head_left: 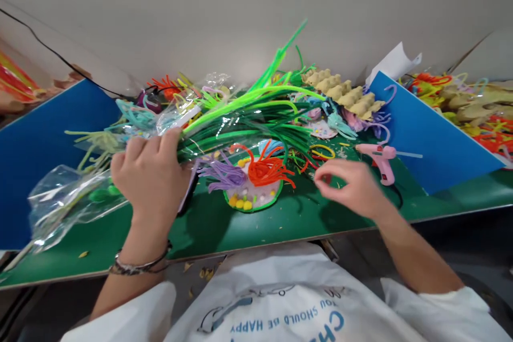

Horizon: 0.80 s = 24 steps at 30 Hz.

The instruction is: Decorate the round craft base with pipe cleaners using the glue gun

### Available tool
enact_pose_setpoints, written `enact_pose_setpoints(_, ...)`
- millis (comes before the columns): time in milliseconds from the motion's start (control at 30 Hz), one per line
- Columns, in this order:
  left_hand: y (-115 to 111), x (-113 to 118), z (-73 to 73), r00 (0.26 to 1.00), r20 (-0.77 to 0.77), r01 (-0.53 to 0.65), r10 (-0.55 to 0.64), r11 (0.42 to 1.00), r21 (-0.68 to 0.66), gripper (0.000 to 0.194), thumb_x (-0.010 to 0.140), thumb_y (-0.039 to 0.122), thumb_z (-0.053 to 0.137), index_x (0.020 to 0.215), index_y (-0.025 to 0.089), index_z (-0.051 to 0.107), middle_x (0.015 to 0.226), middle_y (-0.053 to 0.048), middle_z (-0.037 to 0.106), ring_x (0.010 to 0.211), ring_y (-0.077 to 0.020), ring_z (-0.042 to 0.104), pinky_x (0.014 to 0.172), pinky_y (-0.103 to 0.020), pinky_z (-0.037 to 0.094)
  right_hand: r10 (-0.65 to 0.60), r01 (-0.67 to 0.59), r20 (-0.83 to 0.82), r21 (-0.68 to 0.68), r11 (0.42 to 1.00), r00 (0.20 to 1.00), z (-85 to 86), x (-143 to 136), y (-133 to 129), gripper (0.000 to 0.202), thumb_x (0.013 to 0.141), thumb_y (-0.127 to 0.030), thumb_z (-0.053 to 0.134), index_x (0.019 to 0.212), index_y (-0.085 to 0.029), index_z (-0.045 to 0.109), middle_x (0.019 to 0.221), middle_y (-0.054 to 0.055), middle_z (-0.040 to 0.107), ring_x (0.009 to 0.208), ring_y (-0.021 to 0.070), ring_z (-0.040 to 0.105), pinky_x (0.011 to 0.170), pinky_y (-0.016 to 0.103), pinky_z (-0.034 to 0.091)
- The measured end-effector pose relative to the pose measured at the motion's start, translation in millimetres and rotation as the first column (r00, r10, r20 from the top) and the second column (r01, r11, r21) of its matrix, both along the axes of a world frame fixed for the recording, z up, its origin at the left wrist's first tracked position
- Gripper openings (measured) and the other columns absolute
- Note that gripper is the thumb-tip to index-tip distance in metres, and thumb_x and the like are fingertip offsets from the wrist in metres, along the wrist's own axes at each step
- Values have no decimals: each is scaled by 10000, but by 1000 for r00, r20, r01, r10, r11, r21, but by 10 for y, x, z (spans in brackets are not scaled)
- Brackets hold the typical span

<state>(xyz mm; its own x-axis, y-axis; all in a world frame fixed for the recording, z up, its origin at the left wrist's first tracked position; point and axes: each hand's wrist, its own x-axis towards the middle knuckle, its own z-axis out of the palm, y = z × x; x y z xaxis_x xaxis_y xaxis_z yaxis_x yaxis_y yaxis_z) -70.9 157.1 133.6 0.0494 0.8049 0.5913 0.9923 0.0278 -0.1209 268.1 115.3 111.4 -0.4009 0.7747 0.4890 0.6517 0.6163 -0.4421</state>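
Note:
My left hand (150,173) is wrapped round a bundle of green pipe cleaners (248,117), partly inside a clear plastic bag (72,197). The bundle fans out to the right, in light and dark green. To its right, my right hand (347,184) is raised over the table, thumb and forefinger curled together in a pinch; whether anything thin is between the tips I cannot make out. Below the bundle lies a round craft piece (258,195) with a green rim and yellow pom-poms. An orange pipe-cleaner tuft (268,168) and a purple tuft (226,175) rest on it.
A pink glue gun (380,160) lies right of my right hand. Behind are an egg carton (344,93) and heaped pipe cleaners. Blue panels stand left (60,155) and right (433,139) on the green table (320,219). A dark flat object sits partly under my left hand.

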Motion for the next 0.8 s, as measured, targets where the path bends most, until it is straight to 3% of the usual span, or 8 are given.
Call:
enact_pose_setpoints(33,5,-20,8,1000,9,-5,5,1000,30,392,919,323,495,1242,162,649,951,-146,743,929,-314,610,674,-368,331,7,2,64,-145,989,998,-213,-9,-3,84,830,-148,623,808,-217,665,769,-6,692,696,121,629,687,248,484)
enact_pose_setpoints(133,7,-30,25,999,43,-25,21,996,84,388,891,335,537,1223,178,662,916,-140,740,920,-310,603,663,-351,312,-47,77,131,-240,968,990,-736,-42,34,121,791,-93,610,739,-195,647,714,16,665,641,134,607,615,248,460)
enact_pose_setpoints(233,-4,11,32,1000,21,-10,8,997,82,397,883,367,551,1201,164,675,918,-147,743,916,-312,607,660,-347,298,-94,124,125,-261,957,988,-904,-33,64,95,787,-107,618,799,-189,665,800,53,691,701,158,639,644,264,482)
enact_pose_setpoints(467,-30,-14,182,996,83,32,-29,999,-38,468,762,417,657,1180,209,692,762,-65,664,820,-268,596,598,-275,259,-167,152,-42,-253,956,985,-569,-73,-15,203,872,-346,623,1001,-200,679,831,48,698,732,168,653,730,312,535)
enact_pose_setpoints(567,-64,-36,332,997,82,1,5,997,-72,535,709,436,725,1200,229,685,792,-55,632,791,-259,583,585,-266,240,-8,-89,-274,-339,936,962,-425,-270,0,419,829,-421,700,1193,-225,632,930,40,711,781,150,674,755,294,560)
enact_pose_setpoints(667,-107,-8,427,998,65,20,-15,997,-77,529,733,442,726,1217,235,673,788,-52,607,762,-251,571,578,-268,239,151,-388,-523,-380,840,839,-296,-501,106,793,696,-484,825,1390,-285,497,1184,81,675,1047,201,675,867,335,572)
enact_pose_setpoints(733,-139,31,423,996,47,76,-72,992,-96,500,762,454,713,1205,226,669,783,-56,614,766,-258,579,574,-270,267,179,-462,-596,-363,810,783,-231,-604,215,866,654,-561,837,1405,-320,479,1325,91,613,1204,228,621,951,365,559)
enact_pose_setpoints(800,-178,87,368,991,21,135,-134,989,-68,445,787,447,702,1174,229,666,778,-58,644,796,-272,603,582,-275,311,162,-426,-614,-312,849,772,-201,-647,331,805,673,-669,780,1358,-330,528,1346,80,600,1246,244,602,981,401,555)
